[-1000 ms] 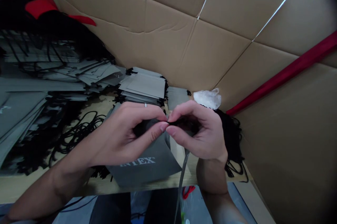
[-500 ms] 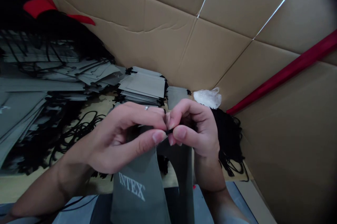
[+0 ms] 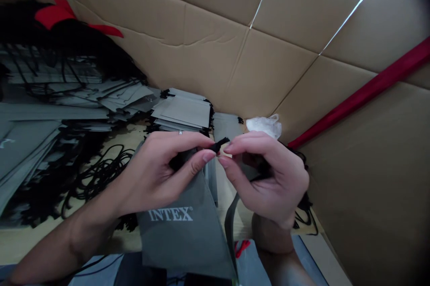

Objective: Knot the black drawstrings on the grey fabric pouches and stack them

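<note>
A grey fabric pouch (image 3: 183,236) with white INTEX lettering hangs below both hands. My left hand (image 3: 168,169) pinches a short tuft of black cord (image 3: 220,144) between thumb and forefinger, at the pouch's upper end. Just right of the tuft, my right hand (image 3: 268,178) has its thumb and forefinger tips slightly apart, while its other fingers curl in. A grey strip of the pouch rises into this hand, and something dark shows in its palm. What the curled fingers grip is partly hidden.
Grey pouches with black cords are heaped on the left, and a neat stack (image 3: 183,109) stands behind my hands. A white plastic bag (image 3: 265,125) lies near the cardboard wall (image 3: 201,62). Loose black cords (image 3: 101,169) lie left; a red strip (image 3: 363,91) slants along the right.
My hands were pressed together over the black cord; the right hand has drawn back to the right, exposing the tuft. The pouch has spread out and its lettering now faces me more squarely.
</note>
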Available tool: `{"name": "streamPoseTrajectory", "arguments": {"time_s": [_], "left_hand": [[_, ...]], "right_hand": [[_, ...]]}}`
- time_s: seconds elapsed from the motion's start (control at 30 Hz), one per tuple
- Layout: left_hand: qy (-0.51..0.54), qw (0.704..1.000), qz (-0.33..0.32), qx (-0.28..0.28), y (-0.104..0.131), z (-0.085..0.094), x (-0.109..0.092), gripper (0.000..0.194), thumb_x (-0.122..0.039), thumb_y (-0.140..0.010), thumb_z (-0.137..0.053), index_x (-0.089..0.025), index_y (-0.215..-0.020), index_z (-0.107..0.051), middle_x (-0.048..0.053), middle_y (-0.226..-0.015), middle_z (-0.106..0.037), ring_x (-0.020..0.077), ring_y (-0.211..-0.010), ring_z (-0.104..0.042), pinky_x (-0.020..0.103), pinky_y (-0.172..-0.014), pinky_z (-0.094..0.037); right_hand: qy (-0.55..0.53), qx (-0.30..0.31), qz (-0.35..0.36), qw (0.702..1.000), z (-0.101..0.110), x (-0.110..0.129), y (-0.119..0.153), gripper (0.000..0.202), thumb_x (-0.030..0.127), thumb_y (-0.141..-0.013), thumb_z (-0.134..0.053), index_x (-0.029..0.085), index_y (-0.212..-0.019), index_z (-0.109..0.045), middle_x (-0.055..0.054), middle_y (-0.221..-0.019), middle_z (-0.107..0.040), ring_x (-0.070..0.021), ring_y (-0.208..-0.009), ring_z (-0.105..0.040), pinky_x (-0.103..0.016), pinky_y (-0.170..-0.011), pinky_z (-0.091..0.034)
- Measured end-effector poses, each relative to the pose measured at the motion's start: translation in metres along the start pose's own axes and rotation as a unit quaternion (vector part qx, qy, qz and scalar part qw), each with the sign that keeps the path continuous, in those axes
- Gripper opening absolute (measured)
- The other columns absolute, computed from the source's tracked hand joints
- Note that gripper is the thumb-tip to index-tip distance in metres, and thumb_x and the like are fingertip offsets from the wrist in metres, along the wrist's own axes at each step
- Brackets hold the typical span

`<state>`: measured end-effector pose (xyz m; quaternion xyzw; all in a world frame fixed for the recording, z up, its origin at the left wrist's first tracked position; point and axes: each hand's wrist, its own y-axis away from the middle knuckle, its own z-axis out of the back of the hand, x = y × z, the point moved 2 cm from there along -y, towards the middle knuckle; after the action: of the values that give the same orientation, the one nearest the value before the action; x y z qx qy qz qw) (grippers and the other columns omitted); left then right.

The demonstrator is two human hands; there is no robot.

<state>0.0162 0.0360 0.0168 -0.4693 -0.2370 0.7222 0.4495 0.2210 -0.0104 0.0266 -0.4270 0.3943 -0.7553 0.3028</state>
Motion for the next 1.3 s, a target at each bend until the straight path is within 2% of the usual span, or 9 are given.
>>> {"name": "streamPoseTrajectory", "arguments": {"time_s": [0.3,0.4,0.47,0.57,0.77,0.9,1.0,1.13,1.3], "left_hand": [[-0.022,0.998,-0.045,0.030,0.001,-0.005,0.003,0.019,-0.019,-0.116,-0.060,-0.019,-0.098,-0.066,-0.003,-0.079,-0.060,0.0097,-0.065,-0.053,0.024,-0.061,-0.041],[-0.029,0.998,-0.043,0.034,0.001,-0.005,0.004,0.016,-0.018,-0.115,-0.061,-0.018,-0.102,-0.070,-0.001,-0.085,-0.067,0.0102,-0.070,-0.060,0.024,-0.063,-0.046],[-0.044,0.998,-0.034,0.000,0.001,-0.004,0.003,0.004,-0.022,-0.113,-0.070,-0.019,-0.112,-0.073,0.001,-0.094,-0.075,0.0115,-0.077,-0.069,0.023,-0.070,-0.054],[-0.049,0.996,-0.054,-0.044,0.003,-0.003,0.002,0.017,-0.018,-0.107,-0.079,-0.020,-0.123,-0.073,0.002,-0.106,-0.081,0.0143,-0.093,-0.078,0.023,-0.086,-0.063],[-0.075,0.986,-0.144,-0.035,0.008,0.000,0.003,0.024,0.002,-0.103,-0.073,-0.017,-0.119,-0.075,0.005,-0.110,-0.082,0.0147,-0.096,-0.080,0.022,-0.087,-0.065],[-0.118,0.970,-0.211,0.003,0.004,0.003,0.002,0.015,-0.009,-0.113,-0.061,-0.017,-0.119,-0.072,0.007,-0.110,-0.082,0.0178,-0.096,-0.079,0.026,-0.084,-0.068],[-0.166,0.955,-0.247,-0.002,0.004,0.001,-0.002,0.021,-0.014,-0.117,-0.050,-0.013,-0.119,-0.071,0.013,-0.110,-0.082,0.0227,-0.100,-0.079,0.033,-0.086,-0.070],[-0.151,0.969,-0.196,-0.023,0.008,-0.005,-0.006,0.016,-0.008,-0.113,-0.056,-0.010,-0.120,-0.071,0.013,-0.110,-0.080,0.0225,-0.101,-0.077,0.033,-0.089,-0.069],[-0.003,0.987,-0.149,-0.063,0.008,-0.007,0.000,0.022,0.001,-0.105,-0.064,-0.017,-0.117,-0.070,0.007,-0.103,-0.077,0.0153,-0.088,-0.074,0.025,-0.076,-0.063]], "right_hand": [[0.059,-0.006,0.072,0.996,-0.008,-0.004,-0.003,0.024,0.002,-0.095,-0.078,0.022,-0.108,-0.077,-0.001,-0.092,-0.081,-0.0148,-0.080,-0.074,-0.030,-0.074,-0.068],[0.069,-0.009,0.072,0.995,-0.008,-0.004,-0.003,0.023,0.001,-0.092,-0.078,0.021,-0.103,-0.076,0.000,-0.089,-0.080,-0.0134,-0.076,-0.073,-0.029,-0.075,-0.068],[0.069,-0.009,0.057,0.996,-0.007,-0.005,-0.002,0.023,0.002,-0.090,-0.079,0.021,-0.101,-0.076,0.001,-0.088,-0.079,-0.0121,-0.073,-0.070,-0.027,-0.072,-0.067],[0.052,-0.004,0.014,0.999,-0.005,-0.004,-0.002,0.023,0.003,-0.088,-0.080,0.022,-0.100,-0.076,0.003,-0.086,-0.076,-0.0102,-0.070,-0.068,-0.024,-0.067,-0.063],[0.004,0.028,-0.052,0.998,-0.002,-0.003,-0.001,0.022,0.003,-0.084,-0.080,0.020,-0.097,-0.077,0.004,-0.083,-0.074,-0.0072,-0.068,-0.064,-0.021,-0.061,-0.054],[-0.021,0.039,-0.084,0.996,-0.001,-0.005,0.001,0.022,0.004,-0.083,-0.081,0.021,-0.097,-0.078,0.005,-0.082,-0.073,-0.0069,-0.064,-0.061,-0.021,-0.058,-0.051],[-0.024,0.040,-0.091,0.995,-0.001,-0.006,0.002,0.022,0.005,-0.083,-0.081,0.022,-0.096,-0.077,0.006,-0.080,-0.073,-0.0060,-0.062,-0.060,-0.021,-0.057,-0.050],[-0.028,0.031,-0.079,0.996,-0.002,-0.006,0.002,0.024,0.005,-0.082,-0.082,0.023,-0.097,-0.077,0.006,-0.080,-0.073,-0.0067,-0.061,-0.058,-0.022,-0.056,-0.049],[-0.064,0.002,-0.034,0.997,-0.008,-0.006,0.000,0.024,0.005,-0.081,-0.084,0.022,-0.097,-0.078,0.004,-0.078,-0.074,-0.0128,-0.068,-0.067,-0.027,-0.058,-0.053]]}}
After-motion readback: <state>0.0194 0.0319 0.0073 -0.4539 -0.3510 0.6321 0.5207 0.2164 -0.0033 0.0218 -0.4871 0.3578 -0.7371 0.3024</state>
